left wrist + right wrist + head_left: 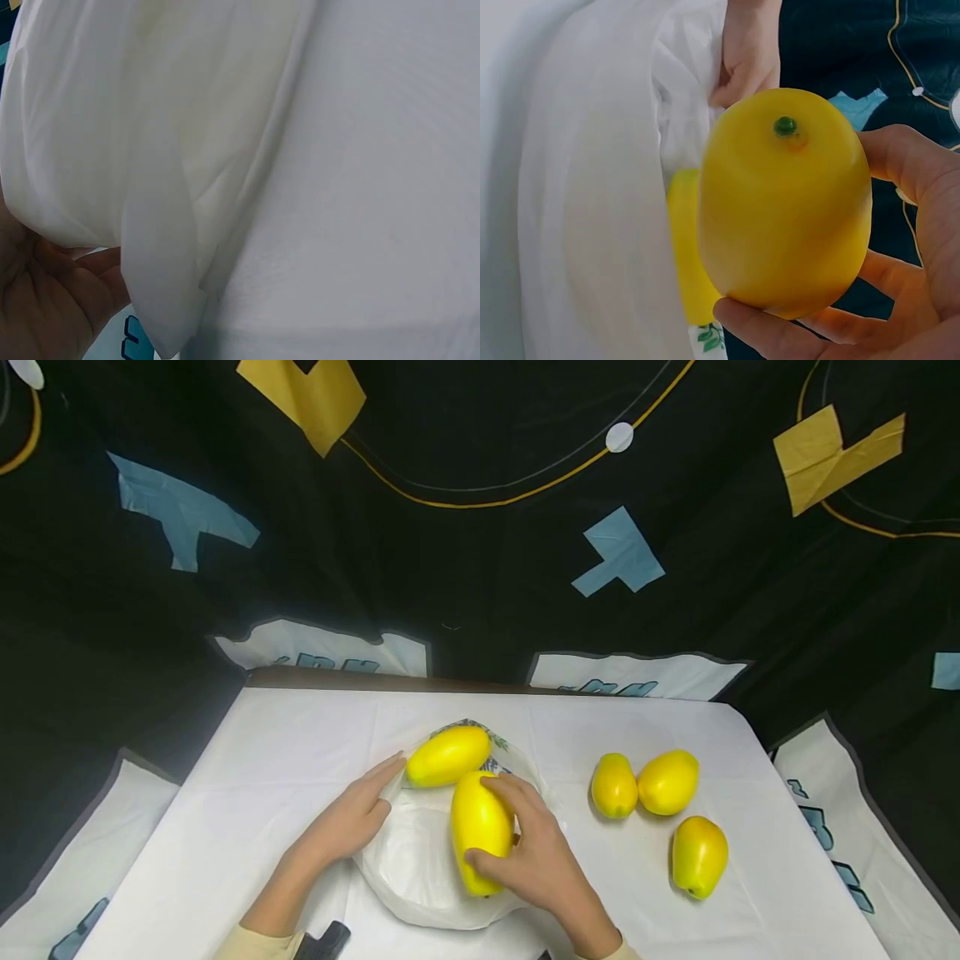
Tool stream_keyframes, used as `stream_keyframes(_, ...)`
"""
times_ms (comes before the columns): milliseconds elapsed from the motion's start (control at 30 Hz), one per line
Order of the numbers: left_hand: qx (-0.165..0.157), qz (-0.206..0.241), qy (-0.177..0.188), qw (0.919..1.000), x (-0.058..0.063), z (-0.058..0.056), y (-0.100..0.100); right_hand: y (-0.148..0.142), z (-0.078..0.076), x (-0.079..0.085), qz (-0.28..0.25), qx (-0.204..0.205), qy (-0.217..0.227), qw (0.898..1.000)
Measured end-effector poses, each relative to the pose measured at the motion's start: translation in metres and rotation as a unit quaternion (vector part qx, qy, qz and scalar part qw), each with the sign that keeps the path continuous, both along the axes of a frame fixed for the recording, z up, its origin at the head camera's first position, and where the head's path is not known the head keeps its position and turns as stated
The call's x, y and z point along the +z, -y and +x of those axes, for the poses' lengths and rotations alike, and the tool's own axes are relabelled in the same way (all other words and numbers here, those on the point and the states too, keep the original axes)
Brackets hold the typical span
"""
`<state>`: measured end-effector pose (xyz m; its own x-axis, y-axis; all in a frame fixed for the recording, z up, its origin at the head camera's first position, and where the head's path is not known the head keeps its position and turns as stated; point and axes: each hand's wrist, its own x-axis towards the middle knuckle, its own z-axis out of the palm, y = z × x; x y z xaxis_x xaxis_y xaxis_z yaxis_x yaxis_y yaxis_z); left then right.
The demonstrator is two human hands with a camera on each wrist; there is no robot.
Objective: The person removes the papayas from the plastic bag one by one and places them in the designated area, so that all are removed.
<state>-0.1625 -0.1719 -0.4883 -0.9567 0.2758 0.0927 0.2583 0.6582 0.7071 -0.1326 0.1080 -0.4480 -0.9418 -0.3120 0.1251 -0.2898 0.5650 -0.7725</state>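
My right hand [536, 852] holds a yellow mango-like fruit [480, 835] over a white plastic bag [408, 868], thumb on one side and fingers on the other. In the right wrist view that fruit [784, 210] shows a green stem nub at its end. At the bag's left rim my left hand [352, 814] holds the plastic, index finger stretched along it; the left wrist view shows the bag [150, 150] hiding part of the hand [52, 300]. A second yellow fruit [448, 757] lies at the bag's far side, by the left fingertips.
Three more yellow fruits lie right of the bag: a smaller one [614, 787], one touching or close beside it [669, 782], and one nearer me [699, 857]. A white cloth covers the table [300, 735]. Behind it hangs a dark patterned curtain [465, 577].
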Motion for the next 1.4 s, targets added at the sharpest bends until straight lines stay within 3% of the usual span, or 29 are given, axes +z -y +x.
stream_keyframes(367,-0.006,0.001,-0.004,1.0000,-0.001,-0.001,0.001,-0.017,0.001,0.003,-0.011,-0.019,-0.013,1.000)
stream_keyframes(1400,0.001,0.001,0.019,0.9998,-0.002,0.000,0.000,-0.066,0.010,-0.004,0.005,-0.108,0.017,0.994)
